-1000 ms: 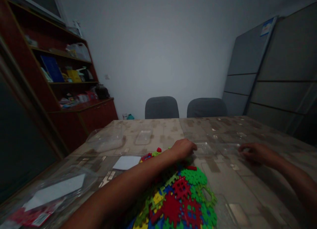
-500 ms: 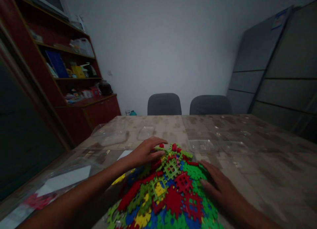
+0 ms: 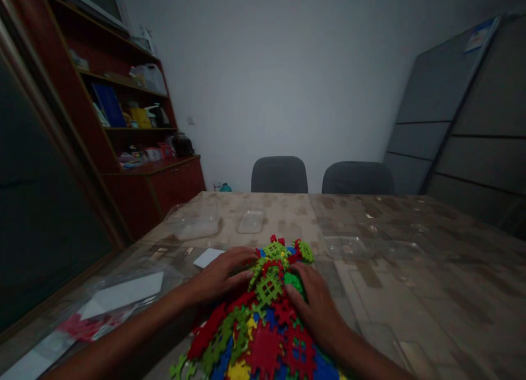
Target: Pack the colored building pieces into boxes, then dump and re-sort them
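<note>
A heap of flat interlocking plastic pieces (image 3: 267, 314) in red, green, blue and yellow lies on the table in front of me. My left hand (image 3: 222, 274) rests flat against the heap's left side, fingers stretched out and touching the pieces. My right hand (image 3: 314, 300) lies open on the heap's right side, fingers pointing at the top pieces. Both hands cup the pile between them. Neither hand grips a piece.
Clear plastic trays (image 3: 193, 222) (image 3: 251, 221) (image 3: 344, 246) stand further back on the patterned table (image 3: 411, 292). A white card (image 3: 209, 257) and a clear bag with paper (image 3: 123, 293) lie at the left. Two grey chairs (image 3: 279, 174) and a red cabinet (image 3: 156, 171) stand behind.
My left hand pulled back from the far side of the heap to its left flank. My right hand came in from the far right onto the heap. The pile is pressed narrower.
</note>
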Motion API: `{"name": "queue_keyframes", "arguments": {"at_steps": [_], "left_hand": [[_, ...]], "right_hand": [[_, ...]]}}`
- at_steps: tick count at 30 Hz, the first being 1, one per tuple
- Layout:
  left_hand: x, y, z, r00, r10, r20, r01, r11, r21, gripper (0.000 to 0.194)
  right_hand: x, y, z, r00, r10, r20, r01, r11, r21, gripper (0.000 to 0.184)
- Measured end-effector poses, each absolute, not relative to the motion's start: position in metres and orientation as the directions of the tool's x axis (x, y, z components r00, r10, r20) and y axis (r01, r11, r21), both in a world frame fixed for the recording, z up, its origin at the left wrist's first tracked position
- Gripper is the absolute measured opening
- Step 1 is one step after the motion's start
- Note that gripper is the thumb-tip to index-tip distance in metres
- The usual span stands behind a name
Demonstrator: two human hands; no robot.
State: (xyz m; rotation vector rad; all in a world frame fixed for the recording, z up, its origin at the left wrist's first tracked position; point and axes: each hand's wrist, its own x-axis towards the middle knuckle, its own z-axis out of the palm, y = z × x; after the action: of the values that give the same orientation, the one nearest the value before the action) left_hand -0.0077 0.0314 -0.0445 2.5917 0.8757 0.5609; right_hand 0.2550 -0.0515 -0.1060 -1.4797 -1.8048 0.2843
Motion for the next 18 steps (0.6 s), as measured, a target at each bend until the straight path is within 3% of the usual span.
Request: {"name": "queue_keyframes", "arguments": {"at_steps": [4, 10, 15, 18], "left_hand": [[-0.036, 0.046, -0.031, 0.666, 0.671, 0.326, 0.547, -0.736, 0.398, 0.032], [-0.095, 0.099, -0.01, 0.436, 0.777, 0.454, 0.792, -0.571, 0.216, 0.04], [-0.118, 0.125, -0.019, 0.341, 0.828, 0.445, 0.872, -0.455, 0.18, 0.041], [-0.119, 0.128, -0.028, 0.323, 0.839, 0.439, 0.881, -0.436, 0.184, 0.039]], "right_hand": [[0.27, -0.019, -0.091, 0.032, 0.897, 0.441, 0.739, 0.276, -0.614, 0.036], [0.267, 0.022, -0.096, 0.018, 0.906, 0.424, 0.749, 0.269, -0.606, 0.037], [0.253, 0.013, -0.098, -0.131, 0.899, 0.418, 0.72, 0.376, -0.583, 0.035], [0.263, 0.018, -0.091, -0.102, 0.905, 0.413, 0.749, 0.343, -0.567, 0.033]]}}
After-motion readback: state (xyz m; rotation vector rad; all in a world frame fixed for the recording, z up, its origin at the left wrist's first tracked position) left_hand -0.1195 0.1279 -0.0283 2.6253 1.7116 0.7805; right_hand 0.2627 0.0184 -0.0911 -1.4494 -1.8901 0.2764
